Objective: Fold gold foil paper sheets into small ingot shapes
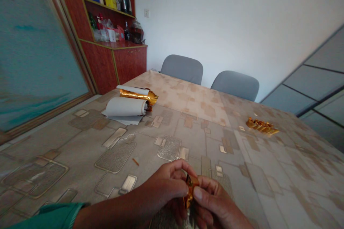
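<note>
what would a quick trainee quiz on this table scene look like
1. True or false: the crumpled gold foil lies on the patterned tablecloth, apart from the white paper roll.
2. Multiple choice: what do the left hand and right hand hold between them? A: a pen. B: folded gold foil. C: a coffee mug.
3. Short answer: how many grey chairs stand beyond the far edge of the patterned tablecloth?

Key: 1 true; 2 B; 3 two.
</note>
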`<state>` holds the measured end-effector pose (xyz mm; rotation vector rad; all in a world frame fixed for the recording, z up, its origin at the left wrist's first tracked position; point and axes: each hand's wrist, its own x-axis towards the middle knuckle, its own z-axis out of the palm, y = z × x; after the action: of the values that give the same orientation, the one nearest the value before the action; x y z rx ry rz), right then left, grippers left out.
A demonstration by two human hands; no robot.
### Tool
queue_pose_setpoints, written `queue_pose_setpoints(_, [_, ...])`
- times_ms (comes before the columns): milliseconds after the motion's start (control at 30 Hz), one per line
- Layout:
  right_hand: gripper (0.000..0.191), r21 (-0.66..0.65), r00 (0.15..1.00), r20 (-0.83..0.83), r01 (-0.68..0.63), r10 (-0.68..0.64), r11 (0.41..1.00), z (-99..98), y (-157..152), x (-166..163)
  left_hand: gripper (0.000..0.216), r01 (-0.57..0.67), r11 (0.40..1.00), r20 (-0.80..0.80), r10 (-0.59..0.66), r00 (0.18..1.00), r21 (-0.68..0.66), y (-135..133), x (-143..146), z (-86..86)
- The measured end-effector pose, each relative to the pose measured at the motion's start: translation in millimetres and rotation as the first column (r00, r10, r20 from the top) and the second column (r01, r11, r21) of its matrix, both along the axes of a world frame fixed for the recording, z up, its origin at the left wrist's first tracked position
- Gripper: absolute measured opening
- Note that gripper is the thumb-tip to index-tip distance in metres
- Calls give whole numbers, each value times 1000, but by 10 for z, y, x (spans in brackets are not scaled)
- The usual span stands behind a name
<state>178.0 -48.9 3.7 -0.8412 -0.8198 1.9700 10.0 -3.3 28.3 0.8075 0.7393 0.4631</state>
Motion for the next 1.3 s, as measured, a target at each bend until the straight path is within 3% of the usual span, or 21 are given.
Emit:
queue_pose_setpoints(400, [41, -23, 1000, -21, 20, -21, 1000, -3, 13, 18, 38, 7, 1000, 11, -7, 1000, 0, 35, -26, -16])
queue_pose_setpoints(500, [39, -68, 996, -52, 72, -76, 995, 44, 16, 39, 46, 61, 992, 38, -65, 997, 113, 67, -81, -52])
queue_pose_setpoints(600, [36, -83, 991, -85, 97, -105, 992, 85, 4, 56, 76, 132, 949, -64, -119, 991, 288, 75, -120, -84])
queue_pose_setpoints(667, [37, -70, 991, -101, 77, -84, 995, 92, 1, 48, 77, 117, 912, -84, -91, 992, 394, 62, -111, -97])
queue_pose_setpoints(733, [38, -55, 992, -106, 65, -70, 996, 74, 11, 32, 64, 48, 875, -45, -30, 999, 482, 49, -80, -98])
queue_pose_setpoints(867, [42, 15, 994, -44, 97, -97, 995, -24, 57, 39, 50, -34, 848, -80, 90, 993, 529, 54, -20, -61])
queue_pose_setpoints(933, [43, 115, 979, 79, 177, -187, 977, -70, 63, 64, 51, -50, 834, -148, 156, 977, 549, 71, -14, -37])
queue_pose_setpoints(1000, [41, 322, 900, 225, 293, -373, 900, -76, 41, 76, 52, -63, 807, -206, 224, 952, 587, 90, -20, -23])
queue_pose_setpoints(1067, [38, 604, 762, 316, 298, -565, 740, -23, 2, 59, 51, -67, 763, -239, 283, 929, 643, 105, -31, -20])
queue_pose_setpoints(1133, [35, 825, 655, 362, 107, -664, 555, 79, -37, 19, 47, -59, 708, -251, 325, 912, 704, 111, -39, -25])
queue_pose_setpoints(1200, [21, 920, 539, 358, -64, -762, 387, 191, -62, -19, 43, -52, 668, -244, 341, 908, 742, 108, -41, -34])
queue_pose_setpoints(1300, [20, 933, 369, 335, -261, -867, 249, 299, -71, -25, 44, -44, 662, -230, 321, 919, 749, 92, -37, -50])
